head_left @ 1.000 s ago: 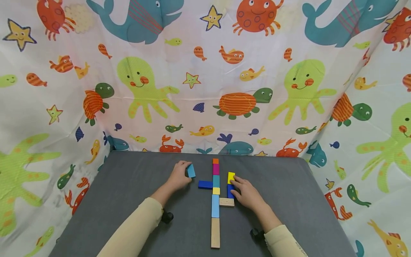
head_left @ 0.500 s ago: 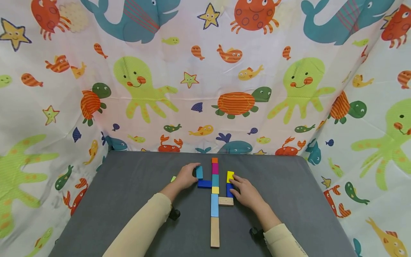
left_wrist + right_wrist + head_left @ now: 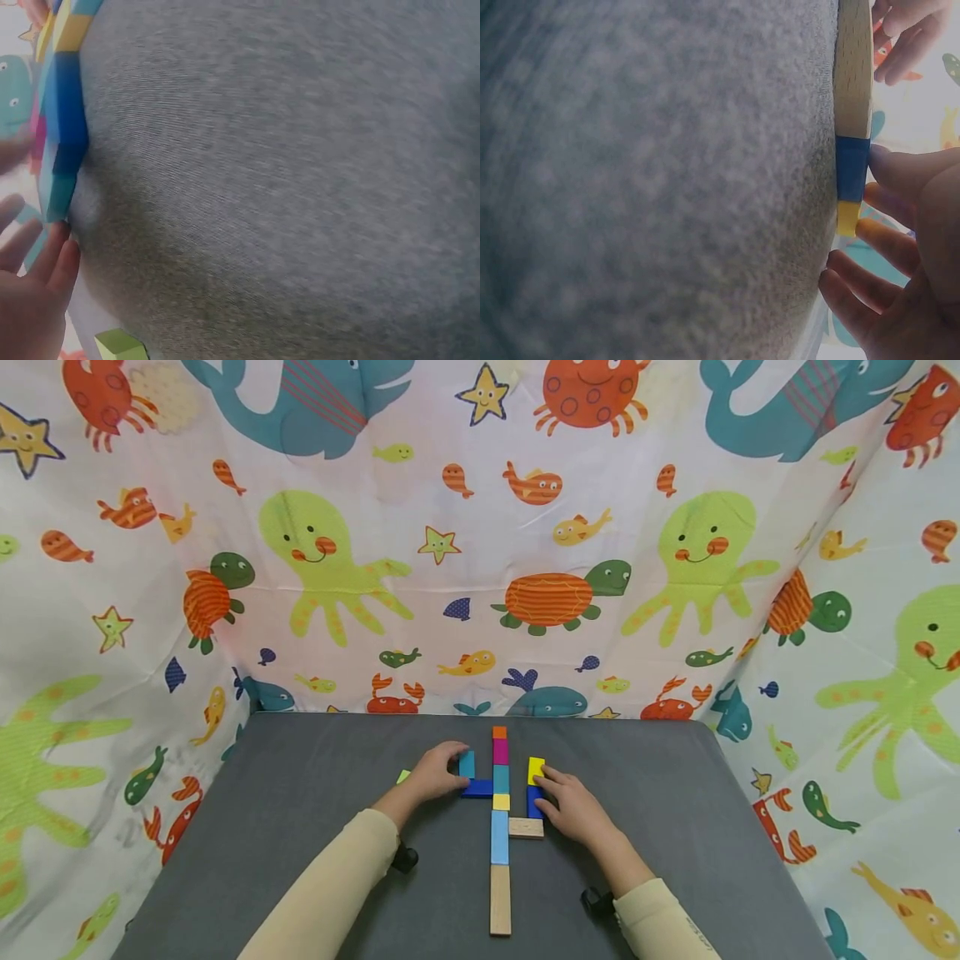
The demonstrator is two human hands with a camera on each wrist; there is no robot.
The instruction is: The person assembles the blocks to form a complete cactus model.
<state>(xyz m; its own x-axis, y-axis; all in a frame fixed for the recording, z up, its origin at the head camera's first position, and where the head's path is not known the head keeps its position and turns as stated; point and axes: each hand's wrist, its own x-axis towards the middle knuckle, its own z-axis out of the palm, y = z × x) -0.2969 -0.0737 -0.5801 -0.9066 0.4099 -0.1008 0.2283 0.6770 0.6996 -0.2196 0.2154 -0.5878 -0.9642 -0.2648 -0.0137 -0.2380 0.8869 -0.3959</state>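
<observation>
Wooden blocks lie in a column on the grey table, with a dark blue block (image 3: 477, 789) branching left and a plain wood block (image 3: 527, 828) branching right. At the dark blue block's outer end, my left hand (image 3: 429, 774) pinches a turquoise block (image 3: 467, 764) between thumb and fingers. In the left wrist view its fingertips are right at that block's (image 3: 60, 196) far end. My right hand (image 3: 577, 806) touches the yellow block (image 3: 536, 768) and the second dark blue block (image 3: 534, 803) with fairly straight fingers and thumb, on their right side.
The column runs from an orange block (image 3: 499, 732) at the far end to a long plain wood block (image 3: 500, 900) nearest me. A light green block (image 3: 121, 345) lies left of my left hand. A sea-animal curtain (image 3: 450, 568) hangs behind the grey table (image 3: 315, 793).
My left hand has carried the turquoise block right and toward me, up to the dark blue block's outer end. The green block has come into sight. My right hand stays at the yellow and blue blocks.
</observation>
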